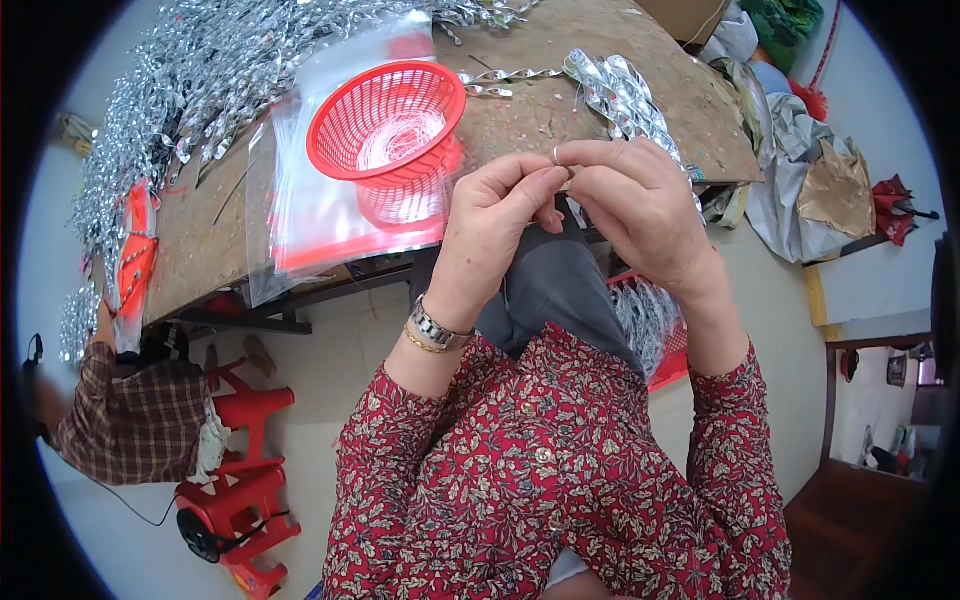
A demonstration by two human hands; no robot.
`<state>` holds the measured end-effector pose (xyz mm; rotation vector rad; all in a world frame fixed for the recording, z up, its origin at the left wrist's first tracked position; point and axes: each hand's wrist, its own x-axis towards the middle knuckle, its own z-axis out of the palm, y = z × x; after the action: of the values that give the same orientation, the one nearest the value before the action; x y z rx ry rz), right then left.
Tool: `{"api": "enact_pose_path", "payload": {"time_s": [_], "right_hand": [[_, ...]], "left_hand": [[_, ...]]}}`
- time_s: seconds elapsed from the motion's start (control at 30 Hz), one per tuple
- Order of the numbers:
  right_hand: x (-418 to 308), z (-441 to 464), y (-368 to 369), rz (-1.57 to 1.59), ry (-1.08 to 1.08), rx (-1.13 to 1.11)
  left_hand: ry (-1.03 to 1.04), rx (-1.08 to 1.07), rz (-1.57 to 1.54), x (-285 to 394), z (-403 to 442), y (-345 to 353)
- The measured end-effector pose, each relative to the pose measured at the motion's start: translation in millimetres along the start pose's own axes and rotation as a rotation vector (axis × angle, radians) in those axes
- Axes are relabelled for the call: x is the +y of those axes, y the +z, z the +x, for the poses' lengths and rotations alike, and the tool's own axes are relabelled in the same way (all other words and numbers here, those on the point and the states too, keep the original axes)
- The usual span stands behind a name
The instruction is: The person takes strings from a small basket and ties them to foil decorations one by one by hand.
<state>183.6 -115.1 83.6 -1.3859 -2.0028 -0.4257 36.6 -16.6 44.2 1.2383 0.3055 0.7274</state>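
A small pale loop [557, 154], near upper centre frame, sits at your right hand's [640, 195] pinching grip; its long axis cannot be told. Your left hand's [488, 210] grip, fingertips pressed together, stands just beside, its contents hidden. Silver strips [625, 95] lie beyond on the counter [530, 125], upper right.

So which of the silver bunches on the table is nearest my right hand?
The small bunch of twisted strips, just beyond your right hand. The other, a much larger heap, spreads off to your left, past the red basket.
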Motion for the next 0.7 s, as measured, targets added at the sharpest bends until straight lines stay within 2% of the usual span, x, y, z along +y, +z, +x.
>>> {"api": "enact_pose_path", "payload": {"time_s": [0.23, 0.47, 0.57, 0.63, 0.7], "right_hand": [[-3, 0, -1, -0.04, -0.088, -0.025], [-4, -3, 4, -0.019, -0.05, 0.001], [-6, -7, 9, 0.034, 0.04, 0.014], [-4, -9, 13, 0.223, 0.173, 0.079], [-6, -10, 14, 0.274, 0.232, 0.112]], "left_hand": [[-0.044, -0.008, -0.041, 1, 0, 0], [-0.025, -0.032, -0.032, 2, -1, 1], [-0.046, -0.014, -0.019, 2, -1, 1], [-0.04, -0.015, -0.007, 0, -1, -1], [-0.034, -0.017, 0.003, 0, -2, -2]]}}
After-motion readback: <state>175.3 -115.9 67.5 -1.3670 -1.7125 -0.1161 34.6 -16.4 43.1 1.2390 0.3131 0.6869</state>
